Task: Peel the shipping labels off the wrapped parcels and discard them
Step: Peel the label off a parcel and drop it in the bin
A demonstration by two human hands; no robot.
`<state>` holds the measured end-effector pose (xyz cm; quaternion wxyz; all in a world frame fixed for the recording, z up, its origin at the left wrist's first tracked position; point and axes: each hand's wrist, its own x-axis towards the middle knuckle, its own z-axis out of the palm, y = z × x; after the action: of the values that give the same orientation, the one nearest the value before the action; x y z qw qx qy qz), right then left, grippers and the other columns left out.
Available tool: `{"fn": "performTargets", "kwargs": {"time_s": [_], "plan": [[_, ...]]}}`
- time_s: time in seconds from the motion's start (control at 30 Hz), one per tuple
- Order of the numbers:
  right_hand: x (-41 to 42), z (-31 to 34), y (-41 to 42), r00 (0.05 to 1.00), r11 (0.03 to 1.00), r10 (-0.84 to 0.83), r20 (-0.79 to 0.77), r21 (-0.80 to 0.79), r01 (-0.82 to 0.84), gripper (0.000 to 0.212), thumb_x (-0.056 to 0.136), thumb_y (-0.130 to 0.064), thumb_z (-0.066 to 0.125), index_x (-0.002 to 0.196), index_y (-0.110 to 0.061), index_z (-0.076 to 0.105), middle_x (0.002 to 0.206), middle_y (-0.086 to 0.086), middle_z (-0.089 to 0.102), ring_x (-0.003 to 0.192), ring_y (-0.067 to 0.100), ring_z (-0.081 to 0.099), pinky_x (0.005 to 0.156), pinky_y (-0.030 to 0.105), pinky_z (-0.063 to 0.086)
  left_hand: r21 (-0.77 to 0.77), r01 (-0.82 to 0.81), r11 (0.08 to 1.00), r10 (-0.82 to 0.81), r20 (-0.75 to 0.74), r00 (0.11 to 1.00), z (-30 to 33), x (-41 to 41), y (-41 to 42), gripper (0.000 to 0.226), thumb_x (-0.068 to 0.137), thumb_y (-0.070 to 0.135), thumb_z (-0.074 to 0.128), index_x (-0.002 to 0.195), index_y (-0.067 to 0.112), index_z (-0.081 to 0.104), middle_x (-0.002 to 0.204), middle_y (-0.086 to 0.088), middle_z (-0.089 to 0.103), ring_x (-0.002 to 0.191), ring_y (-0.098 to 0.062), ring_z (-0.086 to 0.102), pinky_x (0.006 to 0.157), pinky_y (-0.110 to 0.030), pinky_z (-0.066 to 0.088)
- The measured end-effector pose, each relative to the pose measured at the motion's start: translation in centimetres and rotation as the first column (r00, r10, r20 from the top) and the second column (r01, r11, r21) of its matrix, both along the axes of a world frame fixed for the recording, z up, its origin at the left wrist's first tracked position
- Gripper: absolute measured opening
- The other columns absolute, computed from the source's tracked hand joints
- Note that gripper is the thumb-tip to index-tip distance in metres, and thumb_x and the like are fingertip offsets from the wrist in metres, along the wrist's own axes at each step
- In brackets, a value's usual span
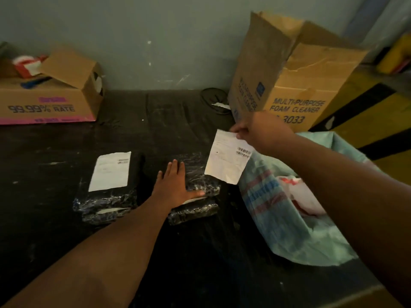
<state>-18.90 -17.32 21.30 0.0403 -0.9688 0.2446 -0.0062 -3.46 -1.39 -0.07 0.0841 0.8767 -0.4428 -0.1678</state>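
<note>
Left box: an open carton in the upper left of the frame on the dark bench.
Labelled parcel: black wrapped stack left of centre, white label stuck on top.
Left hand: flat, fingers straight, pressing on the centre parcel.
Peeled label: hanging right of centre, above a green bag.
Right hand: pinches the peeled label's top corner.

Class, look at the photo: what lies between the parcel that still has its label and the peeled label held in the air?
In the head view, the left hand pressing flat on a second wrapped parcel.
</note>
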Motion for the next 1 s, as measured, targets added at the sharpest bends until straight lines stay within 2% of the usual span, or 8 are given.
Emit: {"fn": "performTargets", "kwargs": {"time_s": [0.07,0.23,0.37,0.43,0.53,0.63,0.87,1.0], "plan": [[-2.6,0.9,-1.4,0.999,0.999,-0.033,-0.009,-0.041,0.032,0.032,0.096,-0.021,0.058,0.127,-0.026,0.065,0.123,0.003,0.067,0.111,0.024,0.060,0.079,0.026,0.038,-0.071,0.014,0.997,-0.012,0.026,1.000,0.9,-2.0,-1.4,0.117,0.079,0.088,0.041,0.162,0.016,0.001,0.170,-0.009,-0.006,0.156,-0.026,-0.005,0.125,-0.052,0.005],[-10.7,3.6,-6.1,0.988,0.987,-0.152,0.041,-0.046,0.154,0.013,0.089,-0.018,0.066,0.097,-0.015,0.074,0.097,0.007,0.071,0.092,0.026,0.065,0.076,0.029,0.048,-0.280,0.160,0.946,-0.141,0.089,0.986,3.5,-10.2,-7.0,0.091,0.092,0.075,0.038,0.161,0.019,0.019,0.169,-0.008,0.011,0.155,-0.023,0.009,0.123,-0.048,0.012],[-15.4,5.1,-8.2,0.973,0.968,-0.229,0.033,-0.100,0.232,0.013,0.088,-0.020,0.067,0.097,-0.017,0.075,0.098,0.006,0.071,0.090,0.023,0.063,0.078,0.030,0.048,-0.433,0.308,0.847,-0.279,0.129,0.951,4.5,-15.6,-10.3,0.084,0.088,0.073,0.036,0.145,0.012,0.050,0.150,-0.015,0.044,0.136,-0.033,0.047,0.111,-0.046,0.040],[-18.9,5.4,-9.9,0.959,0.949,-0.283,0.028,-0.136,0.285,0.016,0.090,-0.021,0.064,0.103,-0.021,0.074,0.103,0.004,0.072,0.092,0.021,0.063,0.076,0.029,0.045,-0.474,0.364,0.802,-0.346,0.127,0.929,4.9,-19.2,-12.2,0.078,0.088,0.067,0.037,0.138,0.010,0.055,0.140,-0.014,0.051,0.127,-0.034,0.052,0.106,-0.045,0.044],[-22.6,5.5,-12.0,0.934,0.914,-0.356,0.028,-0.196,0.354,0.025,0.094,-0.022,0.060,0.117,-0.019,0.069,0.109,0.004,0.069,0.102,0.023,0.063,0.074,0.030,0.042,-0.430,0.376,0.821,-0.350,0.141,0.926,4.2,-22.3,-13.8,0.080,0.089,0.068,0.029,0.138,0.010,0.054,0.138,-0.012,0.054,0.127,-0.033,0.051,0.111,-0.047,0.034],[-25.3,5.3,-13.9,0.900,0.879,-0.434,0.048,-0.198,0.434,0.017,0.094,-0.020,0.059,0.106,-0.018,0.070,0.096,0.001,0.068,0.090,0.020,0.064,0.077,0.033,0.052,-0.369,0.351,0.861,-0.310,0.167,0.936,3.2,-22.4,-14.2,0.085,0.088,0.070,0.018,0.142,0.012,0.051,0.142,-0.010,0.053,0.133,-0.030,0.046,0.120,-0.046,0.016],[-28.6,4.4,-16.5,0.871,0.844,-0.477,0.117,-0.214,0.492,0.021,0.092,-0.016,0.062,0.112,-0.021,0.068,0.103,0.002,0.067,0.091,0.019,0.062,0.073,0.029,0.045,-0.398,0.332,0.855,-0.285,0.175,0.942,2.2,-21.8,-14.8,0.083,0.087,0.073,0.027,0.138,0.013,0.053,0.137,-0.010,0.056,0.132,-0.031,0.048,0.121,-0.051,0.020],[-28.9,4.0,-17.6,0.860,0.837,-0.499,0.108,-0.198,0.511,0.011,0.090,-0.013,0.062,0.097,-0.014,0.071,0.092,0.003,0.067,0.086,0.020,0.065,0.072,0.029,0.050,-0.379,0.335,0.863,-0.292,0.168,0.942,2.1,-21.7,-14.8,0.084,0.086,0.074,0.025,0.141,0.014,0.049,0.141,-0.008,0.052,0.136,-0.029,0.044,0.124,-0.048,0.013]]}}
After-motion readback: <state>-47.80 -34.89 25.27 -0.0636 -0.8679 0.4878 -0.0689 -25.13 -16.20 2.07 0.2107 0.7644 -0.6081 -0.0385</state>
